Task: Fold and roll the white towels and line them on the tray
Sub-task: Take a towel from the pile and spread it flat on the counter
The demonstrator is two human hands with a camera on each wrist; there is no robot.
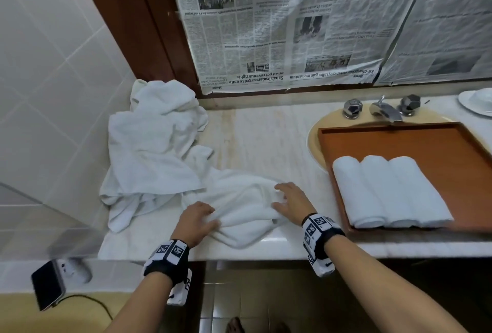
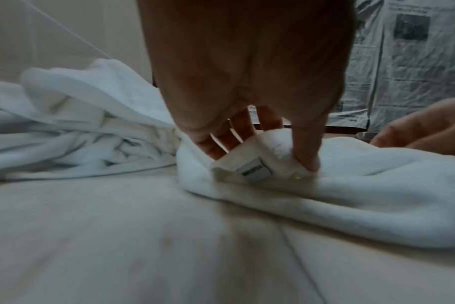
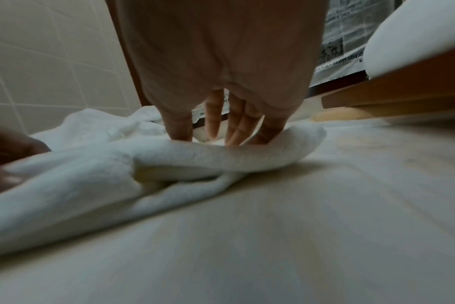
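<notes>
A white towel (image 1: 245, 212) lies partly folded near the front edge of the marble counter (image 1: 261, 135). My left hand (image 1: 198, 219) pinches its left end; the left wrist view shows thumb and fingers (image 2: 305, 158) closed on a folded edge with a label (image 2: 255, 170). My right hand (image 1: 286, 200) rests on the towel's right end (image 3: 286, 144) with fingers (image 3: 237, 127) fairly straight and spread. To the right sits a brown tray (image 1: 399, 141) with three rolled white towels (image 1: 388, 191) side by side at its near left. A heap of loose towels (image 1: 154, 151) lies at the left.
The tray sits over a sink with a chrome tap (image 1: 386, 110) and two knobs behind it. A white dish (image 1: 476, 103) stands at the far right. Newspaper (image 1: 292, 26) covers the wall behind the counter, tiles the left. A phone (image 1: 49, 284) lies on a ledge at lower left.
</notes>
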